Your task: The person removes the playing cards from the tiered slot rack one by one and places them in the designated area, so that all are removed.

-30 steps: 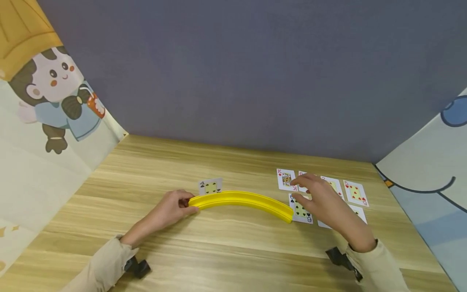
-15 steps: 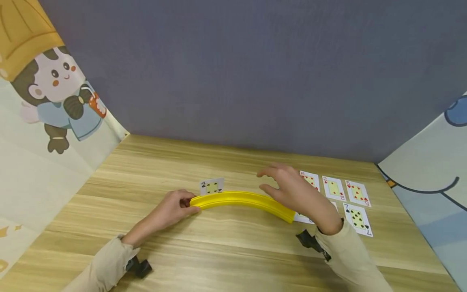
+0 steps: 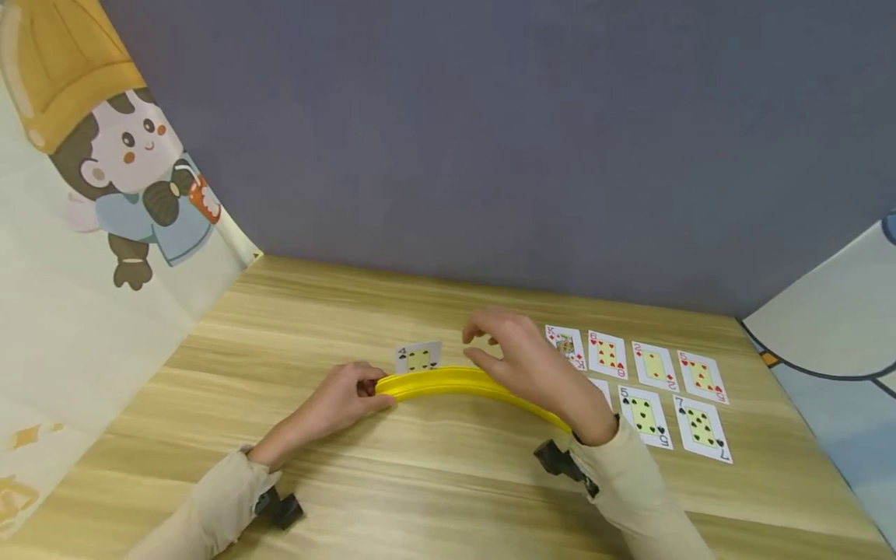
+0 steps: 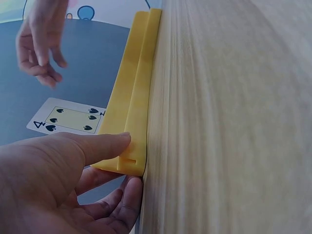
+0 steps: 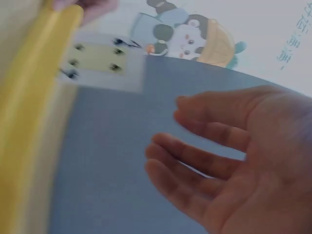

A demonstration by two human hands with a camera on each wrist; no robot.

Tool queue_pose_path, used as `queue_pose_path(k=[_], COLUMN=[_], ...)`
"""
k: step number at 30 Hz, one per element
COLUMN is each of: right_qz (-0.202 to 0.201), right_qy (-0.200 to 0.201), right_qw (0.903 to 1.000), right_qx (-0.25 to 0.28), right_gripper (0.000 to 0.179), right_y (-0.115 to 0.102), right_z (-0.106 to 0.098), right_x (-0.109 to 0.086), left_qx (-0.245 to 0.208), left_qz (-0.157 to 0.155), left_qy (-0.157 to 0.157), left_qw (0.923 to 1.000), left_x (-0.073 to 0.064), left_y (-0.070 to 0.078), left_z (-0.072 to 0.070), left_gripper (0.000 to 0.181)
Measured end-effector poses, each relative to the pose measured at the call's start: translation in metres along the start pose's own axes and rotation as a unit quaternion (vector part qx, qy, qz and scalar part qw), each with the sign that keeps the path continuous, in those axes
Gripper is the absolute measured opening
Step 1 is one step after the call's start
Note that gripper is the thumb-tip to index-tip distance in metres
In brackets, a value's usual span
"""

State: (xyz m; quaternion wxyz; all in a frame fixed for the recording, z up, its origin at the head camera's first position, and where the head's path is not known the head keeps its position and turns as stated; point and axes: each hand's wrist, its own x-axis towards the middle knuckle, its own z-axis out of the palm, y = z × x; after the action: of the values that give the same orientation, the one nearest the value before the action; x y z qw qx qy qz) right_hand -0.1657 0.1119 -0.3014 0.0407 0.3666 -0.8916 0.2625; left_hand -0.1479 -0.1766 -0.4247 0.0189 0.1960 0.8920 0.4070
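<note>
A curved yellow card holder point(image 3: 437, 383) lies on the table, and my left hand point(image 3: 341, 398) pinches its left end between thumb and fingers. The four of spades point(image 3: 418, 357) stands upright in the holder close to that hand. My right hand point(image 3: 525, 359) is above the holder's right half, fingers bent loosely and apart. In the right wrist view nothing lies in that hand point(image 5: 229, 161), and the four of spades point(image 5: 105, 61) is a short way beyond its fingertips. The right hand and forearm hide part of the holder's right side.
Face-up cards lie in two rows at the right: king of diamonds point(image 3: 564, 346), six of hearts point(image 3: 606, 355), two of diamonds point(image 3: 655, 366), five of hearts point(image 3: 703, 377), five of spades point(image 3: 645, 418), seven of spades point(image 3: 704, 428) and one mostly hidden. A dark wall point(image 3: 490, 155) borders the table's back.
My right hand has moved left from over the laid-out cards to above the holder, uncovering those cards. The left hand keeps its pinch on the holder. The head view has shifted slightly.
</note>
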Motion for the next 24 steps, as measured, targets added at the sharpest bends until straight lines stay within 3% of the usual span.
queue_pose_path(k=[4, 9, 17, 20, 24], right_qz=[-0.002, 0.002, 0.018, 0.01, -0.026], right_qy=[-0.019, -0.054, -0.079, -0.038, 0.09], right_qw=[0.9993, 0.9951, 0.9865, 0.9881, 0.9822], right_qx=[0.032, 0.083, 0.142, 0.149, 0.163], right_gripper=[0.007, 0.02, 0.032, 0.026, 0.015], right_y=[0.011, 0.019, 0.02, 0.019, 0.017], right_z=[0.019, 0.037, 0.051, 0.053, 0.053], right_x=[0.003, 0.01, 0.014, 0.013, 0.012], left_qx=[-0.01, -0.015, 0.002, 0.003, 0.002], left_qz=[-0.004, -0.009, -0.002, 0.001, 0.001], left_qy=[-0.008, -0.01, -0.005, -0.002, 0.002], left_qw=[0.9999, 0.9998, 1.0, 1.0, 1.0], left_x=[0.002, 0.002, 0.005, 0.005, 0.004], left_y=[-0.001, -0.001, 0.001, 0.001, -0.001], left_z=[0.003, 0.001, -0.001, -0.001, 0.001], left_gripper=[0.024, 0.025, 0.023, 0.022, 0.023])
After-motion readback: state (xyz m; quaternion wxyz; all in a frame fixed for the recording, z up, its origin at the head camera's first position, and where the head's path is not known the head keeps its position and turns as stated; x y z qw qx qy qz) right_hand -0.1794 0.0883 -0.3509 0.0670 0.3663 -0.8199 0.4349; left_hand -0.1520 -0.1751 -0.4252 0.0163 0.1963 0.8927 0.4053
